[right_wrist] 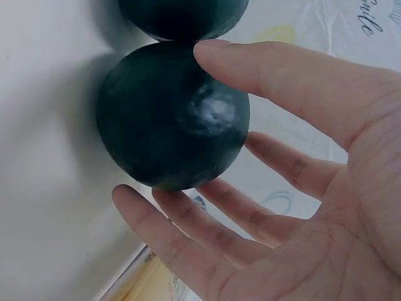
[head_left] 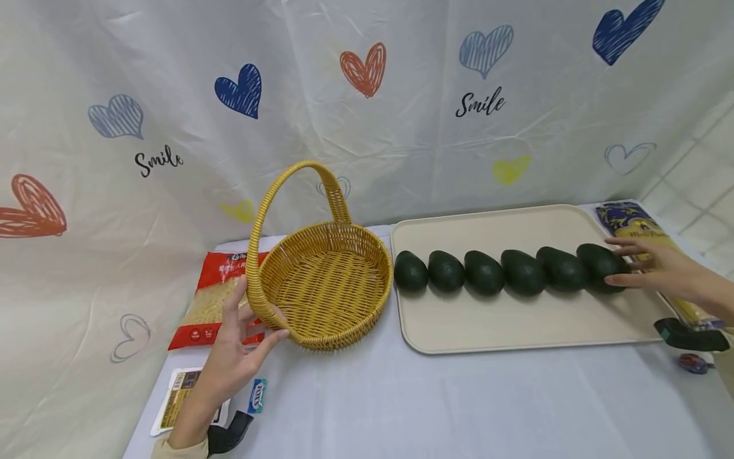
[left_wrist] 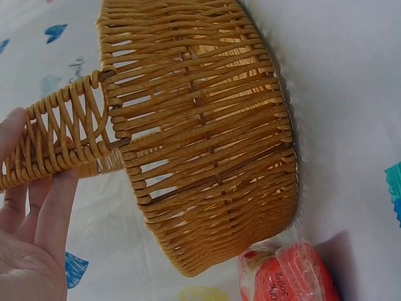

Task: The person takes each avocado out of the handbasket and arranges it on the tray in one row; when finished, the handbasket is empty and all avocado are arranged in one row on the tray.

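Note:
On the left, a golden woven basket with a tall arched handle stands on the white cloth. My left hand holds it where the handle meets the rim, thumb on one side and fingers on the other. Dark green avocados lie in a row across a beige tray. At the row's right end, my right hand holds the last avocado, its thumb and fingers on opposite sides. That avocado sits close against its neighbour; some fingertips are hidden behind it.
A red food bag lies behind the left hand. Nearer are a white-edged packet and a small blue packet. Beyond the tray's right edge lies a blue-and-yellow bag, with a small wrapped item nearer. A heart-printed curtain hangs behind.

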Demonstrator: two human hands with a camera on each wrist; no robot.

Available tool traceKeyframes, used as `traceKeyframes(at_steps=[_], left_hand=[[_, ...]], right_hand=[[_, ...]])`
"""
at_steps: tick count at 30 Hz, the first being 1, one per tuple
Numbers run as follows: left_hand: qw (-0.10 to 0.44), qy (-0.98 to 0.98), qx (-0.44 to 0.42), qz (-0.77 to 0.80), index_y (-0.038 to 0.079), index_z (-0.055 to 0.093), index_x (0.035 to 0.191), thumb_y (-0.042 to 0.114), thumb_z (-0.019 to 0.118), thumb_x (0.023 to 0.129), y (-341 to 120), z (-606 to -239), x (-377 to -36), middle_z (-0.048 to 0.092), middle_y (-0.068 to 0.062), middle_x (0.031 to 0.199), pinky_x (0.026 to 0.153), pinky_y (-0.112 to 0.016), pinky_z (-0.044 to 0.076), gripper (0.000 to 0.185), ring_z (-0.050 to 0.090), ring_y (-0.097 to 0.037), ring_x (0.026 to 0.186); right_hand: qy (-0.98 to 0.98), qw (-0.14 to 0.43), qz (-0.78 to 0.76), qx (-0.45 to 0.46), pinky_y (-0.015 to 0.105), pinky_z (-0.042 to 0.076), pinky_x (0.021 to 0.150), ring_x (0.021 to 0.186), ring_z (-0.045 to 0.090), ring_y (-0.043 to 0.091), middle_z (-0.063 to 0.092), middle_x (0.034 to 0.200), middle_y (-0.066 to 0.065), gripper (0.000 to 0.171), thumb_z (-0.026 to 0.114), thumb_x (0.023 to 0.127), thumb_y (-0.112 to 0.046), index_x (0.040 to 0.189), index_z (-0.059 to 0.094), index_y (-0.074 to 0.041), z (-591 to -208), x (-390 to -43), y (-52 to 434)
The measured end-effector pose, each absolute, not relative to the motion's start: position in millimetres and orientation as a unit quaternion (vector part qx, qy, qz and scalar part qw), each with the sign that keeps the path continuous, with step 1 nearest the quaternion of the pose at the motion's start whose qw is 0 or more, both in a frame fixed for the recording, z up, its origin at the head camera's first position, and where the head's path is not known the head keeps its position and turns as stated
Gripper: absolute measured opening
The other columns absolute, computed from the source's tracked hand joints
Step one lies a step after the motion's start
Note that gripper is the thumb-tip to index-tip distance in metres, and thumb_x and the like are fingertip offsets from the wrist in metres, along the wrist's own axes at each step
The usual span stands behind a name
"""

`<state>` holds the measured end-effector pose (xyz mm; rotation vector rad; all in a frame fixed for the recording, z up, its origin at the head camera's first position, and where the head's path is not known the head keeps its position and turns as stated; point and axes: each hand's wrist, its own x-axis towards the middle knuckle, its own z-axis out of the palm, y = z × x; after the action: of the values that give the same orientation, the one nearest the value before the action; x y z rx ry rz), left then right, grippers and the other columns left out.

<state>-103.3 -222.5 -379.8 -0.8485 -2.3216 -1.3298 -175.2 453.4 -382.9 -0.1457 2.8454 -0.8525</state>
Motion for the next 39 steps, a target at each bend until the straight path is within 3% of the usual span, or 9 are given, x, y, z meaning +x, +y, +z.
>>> traceKeyframes(at_steps=[8, 16, 25, 28, 31, 35, 39], left_hand=[[0.165, -0.819, -0.288, -0.469, 0.009, 0.006, 0.166, -0.031, 0.074, 0.072, -220.2, -380.1, -104.1, 0.067, -0.015, 0.108, 0.078, -0.021, 0.061, 0.123, 0.066, 0.002, 0.108], [0.161, -0.828, -0.271, -0.464, 0.010, 0.007, 0.167, -0.030, 0.075, 0.073, -218.6, -381.2, -102.8, 0.067, -0.021, 0.109, 0.077, -0.022, 0.061, 0.123, 0.066, 0.003, 0.108], [0.164, -0.835, -0.258, -0.458, 0.011, 0.007, 0.167, -0.028, 0.076, 0.074, -217.3, -379.1, -101.2, 0.067, -0.018, 0.115, 0.084, -0.018, 0.058, 0.122, 0.061, 0.008, 0.114], [0.169, -0.833, -0.264, -0.457, 0.010, 0.007, 0.167, -0.028, 0.076, 0.073, -218.1, -379.1, -101.0, 0.068, -0.011, 0.113, 0.085, -0.018, 0.058, 0.122, 0.063, 0.004, 0.113], [0.173, -0.832, -0.267, -0.455, 0.010, 0.008, 0.167, -0.028, 0.076, 0.073, -219.1, -379.2, -100.9, 0.068, -0.004, 0.112, 0.085, -0.019, 0.058, 0.122, 0.066, -0.002, 0.112], [0.175, -0.828, -0.273, -0.457, 0.009, 0.008, 0.167, -0.029, 0.076, 0.072, -220.0, -378.8, -101.0, 0.068, -0.002, 0.114, 0.081, -0.020, 0.060, 0.122, 0.067, -0.006, 0.113], [0.181, -0.827, -0.277, -0.455, 0.008, 0.009, 0.166, -0.028, 0.076, 0.073, -220.6, -378.8, -102.1, 0.067, -0.013, 0.116, 0.082, -0.019, 0.059, 0.120, 0.063, 0.002, 0.115]], right_hand=[[0.946, 0.099, -0.306, -0.046, 0.084, 0.042, 0.086, 0.118, 0.034, 0.080, 0.025, 0.142, 0.055, 0.086, 0.072, 0.099, -0.015, 0.158, 0.015, 0.013, -385.7, -170.6, 461.5], [0.952, 0.113, -0.283, -0.024, 0.086, 0.038, 0.086, 0.116, 0.032, 0.079, 0.022, 0.142, 0.053, 0.085, 0.069, 0.102, -0.021, 0.153, 0.015, 0.020, -385.8, -167.6, 466.0], [0.951, 0.098, -0.291, -0.027, 0.086, 0.038, 0.084, 0.117, 0.034, 0.076, 0.022, 0.143, 0.052, 0.082, 0.070, 0.102, -0.020, 0.152, 0.016, 0.015, -387.9, -164.3, 470.6], [0.948, 0.097, -0.302, -0.026, 0.086, 0.037, 0.084, 0.119, 0.034, 0.076, 0.023, 0.145, 0.051, 0.082, 0.070, 0.102, -0.022, 0.161, 0.018, 0.003, -388.5, -163.6, 474.4], [0.948, 0.102, -0.299, -0.023, 0.087, 0.036, 0.083, 0.119, 0.033, 0.077, 0.023, 0.146, 0.051, 0.085, 0.069, 0.103, -0.024, 0.163, 0.015, 0.001, -385.7, -163.9, 475.9], [0.958, 0.092, -0.269, -0.026, 0.088, 0.033, 0.085, 0.118, 0.033, 0.076, 0.023, 0.143, 0.055, 0.086, 0.069, 0.102, -0.022, 0.156, 0.014, 0.017, -376.0, -163.5, 470.9], [0.970, 0.027, -0.236, -0.046, 0.087, 0.032, 0.086, 0.116, 0.035, 0.074, 0.028, 0.141, 0.055, 0.076, 0.070, 0.101, -0.018, 0.151, 0.026, 0.019, -366.5, -160.9, 461.0]])
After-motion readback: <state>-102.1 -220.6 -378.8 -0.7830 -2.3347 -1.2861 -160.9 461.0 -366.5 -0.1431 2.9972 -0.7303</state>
